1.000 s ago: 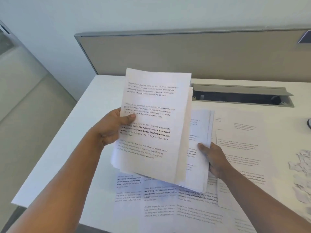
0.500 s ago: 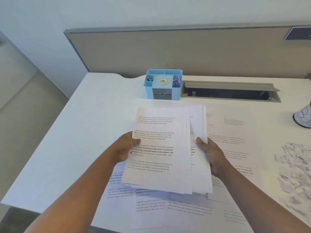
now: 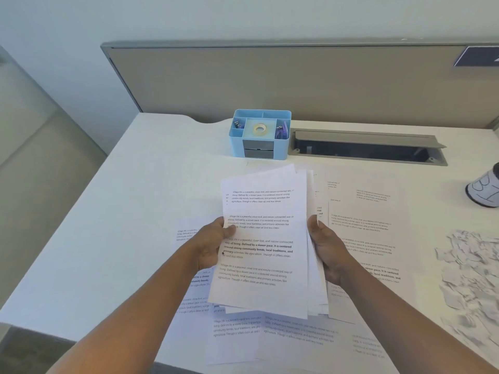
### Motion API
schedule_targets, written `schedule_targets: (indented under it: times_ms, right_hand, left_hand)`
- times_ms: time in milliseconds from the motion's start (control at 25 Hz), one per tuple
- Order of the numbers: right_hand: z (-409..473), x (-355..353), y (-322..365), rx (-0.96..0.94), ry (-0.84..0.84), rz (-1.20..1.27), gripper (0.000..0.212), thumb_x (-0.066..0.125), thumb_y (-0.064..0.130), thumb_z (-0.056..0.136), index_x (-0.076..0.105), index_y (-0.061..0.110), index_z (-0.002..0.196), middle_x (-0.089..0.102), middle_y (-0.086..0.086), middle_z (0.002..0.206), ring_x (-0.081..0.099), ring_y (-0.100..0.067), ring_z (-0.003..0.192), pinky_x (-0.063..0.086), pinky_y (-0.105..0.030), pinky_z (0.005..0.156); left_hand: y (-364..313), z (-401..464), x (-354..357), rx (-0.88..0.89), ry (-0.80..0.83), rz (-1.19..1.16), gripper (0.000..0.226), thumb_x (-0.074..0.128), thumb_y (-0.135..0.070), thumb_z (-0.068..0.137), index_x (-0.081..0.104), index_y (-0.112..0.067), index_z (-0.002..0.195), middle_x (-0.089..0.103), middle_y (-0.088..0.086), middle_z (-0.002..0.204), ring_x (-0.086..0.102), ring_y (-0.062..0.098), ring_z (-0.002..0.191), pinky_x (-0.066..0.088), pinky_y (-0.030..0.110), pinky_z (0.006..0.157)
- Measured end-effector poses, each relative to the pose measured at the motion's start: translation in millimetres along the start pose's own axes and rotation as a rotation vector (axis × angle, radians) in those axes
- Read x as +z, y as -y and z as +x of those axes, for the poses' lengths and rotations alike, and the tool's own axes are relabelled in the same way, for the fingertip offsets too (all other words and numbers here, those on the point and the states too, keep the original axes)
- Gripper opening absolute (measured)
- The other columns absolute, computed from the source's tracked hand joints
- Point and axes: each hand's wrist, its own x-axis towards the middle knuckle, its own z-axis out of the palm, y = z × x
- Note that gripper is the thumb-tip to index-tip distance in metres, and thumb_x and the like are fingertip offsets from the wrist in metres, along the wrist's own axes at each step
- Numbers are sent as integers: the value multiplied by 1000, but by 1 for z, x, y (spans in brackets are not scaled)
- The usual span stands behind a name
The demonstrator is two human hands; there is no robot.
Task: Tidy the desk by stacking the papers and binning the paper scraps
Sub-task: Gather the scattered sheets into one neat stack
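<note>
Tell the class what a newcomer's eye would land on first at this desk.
First, the sheaf of printed papers at centre, gripped by the left hand and right hand. Then the paper scraps heaped at the right edge, and the blue organiser behind.

- One head-worn camera looks forward and down from the desk's point(image 3: 113, 211) near edge toward its far edge.
- It sits close above; the right edge looks blurred, probably from wide-angle distortion.

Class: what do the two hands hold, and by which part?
Both hold the paper stack: left hand grips its left edge, right hand its right edge.
</note>
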Motion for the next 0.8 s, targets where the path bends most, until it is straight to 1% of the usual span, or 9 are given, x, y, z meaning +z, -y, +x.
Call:
schedule_targets:
  times_ms: [80, 160, 240, 320, 360, 480, 600, 720, 800]
  right_hand:
    - [-1, 0, 2, 35, 50, 4, 70, 43, 63, 93, 59, 13, 140, 66, -18, 135, 64, -39, 123, 51, -61, 101]
    - [-3, -1, 3, 69, 98, 8, 64, 41, 62, 99, 57, 18, 142, 66, -14, 136, 63, -37, 126, 48, -61, 106]
    - [-2, -6, 3, 43, 104, -49, 43, 57, 34, 102, 55, 18, 142, 68, -12, 133, 65, -37, 123, 50, -61, 103]
    - [1, -9, 2, 27, 40, -168, 45, 66, 5, 95, 58, 19, 138, 72, -10, 126, 68, -37, 116, 51, -62, 101]
    - [1, -10, 3, 24, 18, -218, 47, 67, -1, 93, 60, 20, 135, 73, -9, 124, 69, -37, 114, 51, -63, 101]
    - [0, -12, 7, 6, 13, -238, 44, 67, -3, 92, 62, 19, 130, 73, -10, 124, 70, -35, 113, 53, -58, 100]
    - [-1, -18, 10, 5, 51, -181, 48, 72, 2, 88, 62, 12, 134, 71, -15, 127, 67, -39, 118, 50, -62, 103]
    - [-3, -19, 15, -7, 86, -192, 47, 71, 4, 89, 61, 8, 135, 71, -17, 127, 67, -40, 118, 50, -61, 103]
    - [-5, -12, 19, -73, 57, -254, 39, 69, 3, 92, 64, 8, 131, 73, -13, 124, 68, -35, 117, 53, -54, 102]
  left_hand:
    - [5, -1, 6, 23, -25, -29, 28, 51, -7, 106, 58, -14, 133, 74, 14, 120, 69, 38, 112, 53, 62, 98]
    - [8, -1, 11, 58, -55, -57, 29, 52, -7, 106, 56, -14, 134, 74, 15, 119, 70, 38, 109, 57, 59, 90]
    - [11, -3, 15, 82, -69, -90, 30, 52, -7, 105, 54, -17, 133, 73, 15, 118, 72, 37, 104, 60, 54, 79]
    - [12, -6, 18, 95, -52, -106, 31, 52, -6, 105, 53, -20, 134, 73, 14, 120, 72, 37, 104, 61, 54, 77]
    - [12, -6, 18, 100, -35, -102, 33, 52, -5, 105, 52, -21, 135, 73, 14, 121, 71, 37, 107, 61, 56, 81]
    - [9, -11, 15, 124, 59, -50, 40, 52, 1, 103, 50, -18, 138, 71, 13, 127, 69, 38, 115, 55, 62, 96]
    - [4, -18, 10, 157, 164, -13, 42, 57, 2, 99, 55, -12, 139, 69, 14, 131, 66, 37, 121, 50, 60, 103]
    - [2, -25, 14, 220, 174, -19, 39, 58, 0, 98, 58, -10, 135, 70, 15, 130, 66, 37, 121, 53, 58, 101]
    - [3, -26, 22, 342, 95, 5, 34, 58, 2, 99, 61, -12, 130, 73, 12, 125, 68, 36, 118, 58, 52, 94]
